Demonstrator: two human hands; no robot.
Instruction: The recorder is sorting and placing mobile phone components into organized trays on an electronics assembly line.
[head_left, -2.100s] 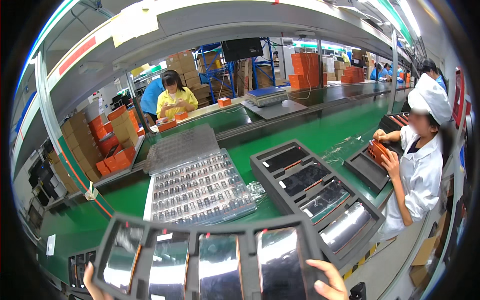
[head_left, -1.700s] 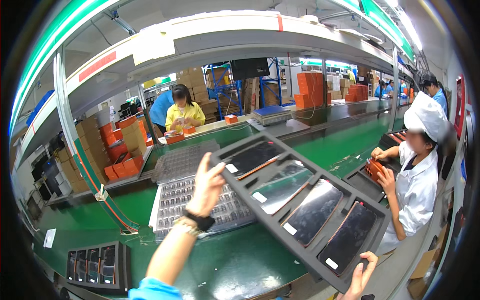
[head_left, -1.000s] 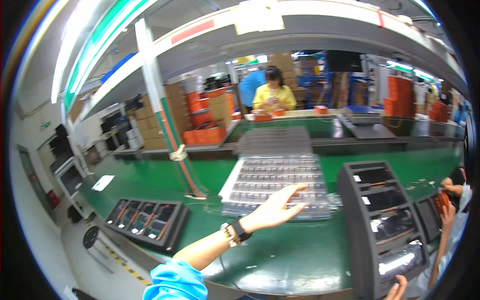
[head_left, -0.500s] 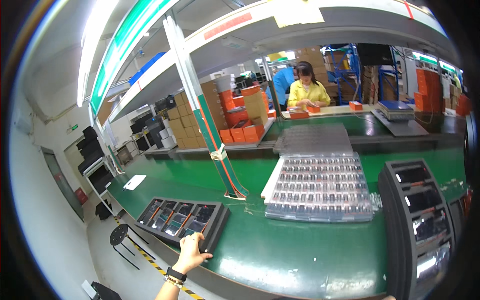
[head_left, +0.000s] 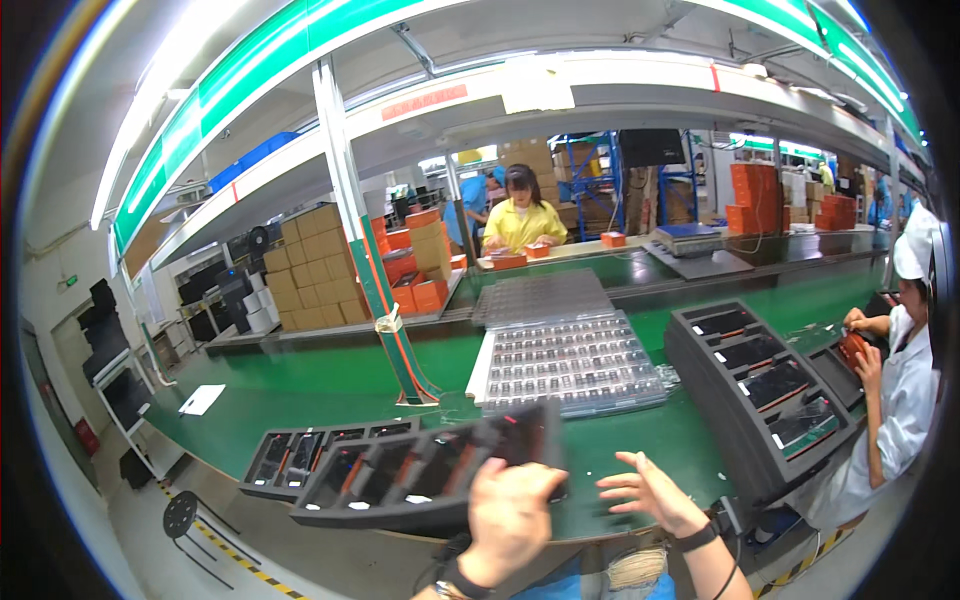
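My left hand, somewhat blurred, is closed on the right end of a black foam tray. Dark glossy flat devices with orange edges lie in that tray's slots. It is tilted and overlaps a similar tray lying behind it on the green table. To the right of the held tray is my right hand, open with its fingers spread, apart from the tray and holding nothing.
A clear plastic tray with rows of small parts lies mid-table. On the right is a tall stack of black foam trays. Beside it a co-worker in a white coat handles something orange. A post rises from the table.
My left hand has lifted a foam tray and moved it right, revealing another tray behind. My right hand has come into view, and the whole view has swung right.
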